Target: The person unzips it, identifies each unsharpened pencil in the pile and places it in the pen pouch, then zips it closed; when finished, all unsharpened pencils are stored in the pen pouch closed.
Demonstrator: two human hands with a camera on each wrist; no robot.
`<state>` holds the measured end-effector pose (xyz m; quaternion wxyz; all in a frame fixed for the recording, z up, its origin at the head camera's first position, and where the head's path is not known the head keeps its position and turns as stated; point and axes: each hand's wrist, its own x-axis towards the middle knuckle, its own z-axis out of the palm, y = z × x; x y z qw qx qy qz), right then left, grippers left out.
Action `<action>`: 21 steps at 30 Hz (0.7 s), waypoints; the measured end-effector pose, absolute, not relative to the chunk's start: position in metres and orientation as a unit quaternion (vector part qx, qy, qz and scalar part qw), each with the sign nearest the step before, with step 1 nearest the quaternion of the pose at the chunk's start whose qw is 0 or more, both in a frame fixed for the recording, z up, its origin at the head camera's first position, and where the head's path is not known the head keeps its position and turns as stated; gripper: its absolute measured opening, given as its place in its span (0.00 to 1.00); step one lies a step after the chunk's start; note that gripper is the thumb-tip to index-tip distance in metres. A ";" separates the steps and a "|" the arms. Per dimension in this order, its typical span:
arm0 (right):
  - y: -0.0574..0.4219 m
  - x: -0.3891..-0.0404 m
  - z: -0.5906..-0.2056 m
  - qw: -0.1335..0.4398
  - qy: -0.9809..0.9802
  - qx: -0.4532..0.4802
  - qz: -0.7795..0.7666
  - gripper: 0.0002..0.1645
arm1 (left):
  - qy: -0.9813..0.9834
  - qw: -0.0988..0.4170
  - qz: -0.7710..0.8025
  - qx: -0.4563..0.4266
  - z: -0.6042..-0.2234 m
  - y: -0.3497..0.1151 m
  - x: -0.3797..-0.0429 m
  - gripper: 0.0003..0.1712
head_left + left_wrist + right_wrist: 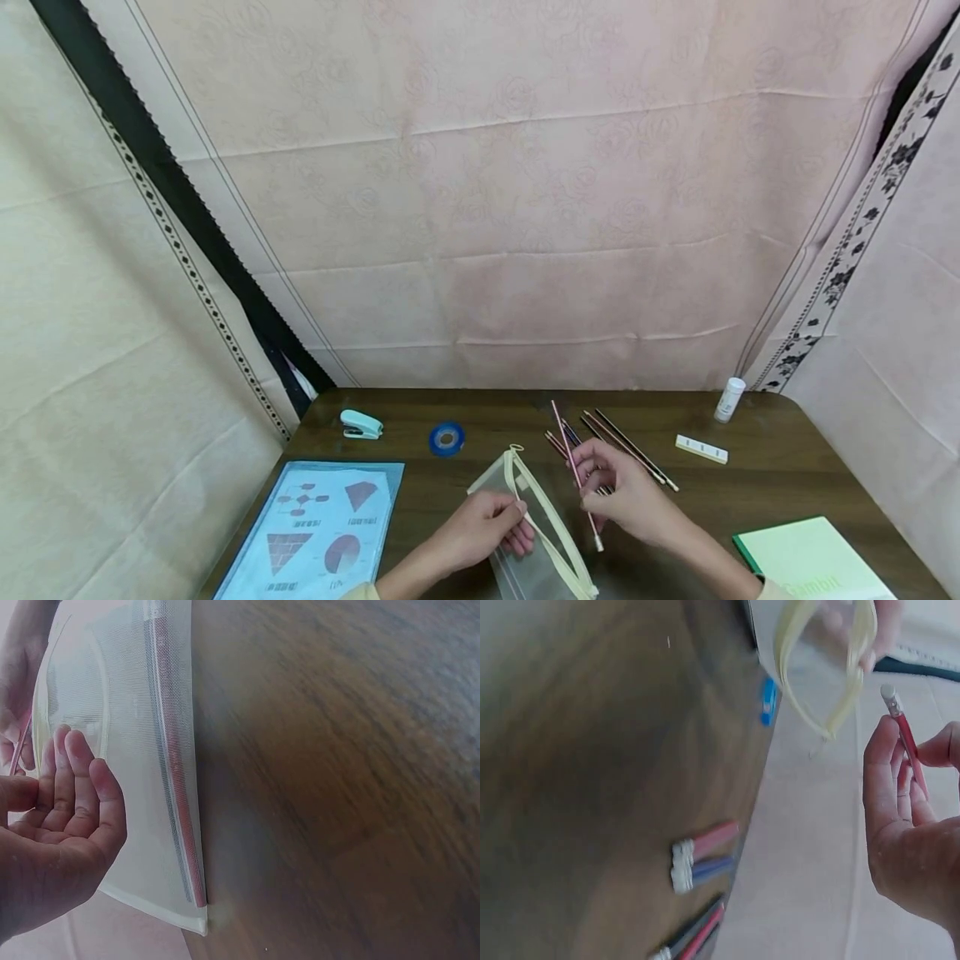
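My left hand (487, 529) pinches the edge of a translucent mesh zip pouch (516, 577) with cream trim. The pouch stands tilted, its mouth gaping toward the right hand. Through the mesh in the left wrist view, a red pencil (174, 765) and a dark one (166, 772) lie along the side. My right hand (618, 492) holds a pinkish-red pencil (561, 427) between thumb and fingers, just right of the pouch mouth. Its white eraser end (888, 691) points down toward the table. Behind the right hand, several loose pencils (628, 444) lie on the table.
A light-blue stapler (362, 422) and a blue tape roll (437, 439) sit at the back left. At the front left lies a blue printed folder (315, 517). Rightward are a white strip (701, 449), a white bottle (729, 400) and a green notebook (813, 558). Cloth curtains surround the table.
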<state>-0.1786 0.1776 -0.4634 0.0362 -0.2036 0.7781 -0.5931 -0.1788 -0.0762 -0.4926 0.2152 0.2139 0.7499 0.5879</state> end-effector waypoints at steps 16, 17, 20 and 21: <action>0.152 -0.157 -0.481 0.139 0.785 -0.205 -0.568 0.24 | 0.754 0.219 0.583 0.210 -0.491 -0.074 -0.180 0.21; 0.152 -0.157 -0.481 0.144 0.786 -0.208 -0.564 0.23 | 0.755 0.221 0.582 0.207 -0.490 -0.074 -0.180 0.21; 0.150 -0.157 -0.483 0.152 0.792 -0.214 -0.551 0.23 | 0.753 0.225 0.581 0.210 -0.489 -0.073 -0.179 0.21; 0.149 -0.157 -0.483 0.155 0.793 -0.215 -0.548 0.23 | 0.752 0.226 0.582 0.213 -0.489 -0.072 -0.178 0.21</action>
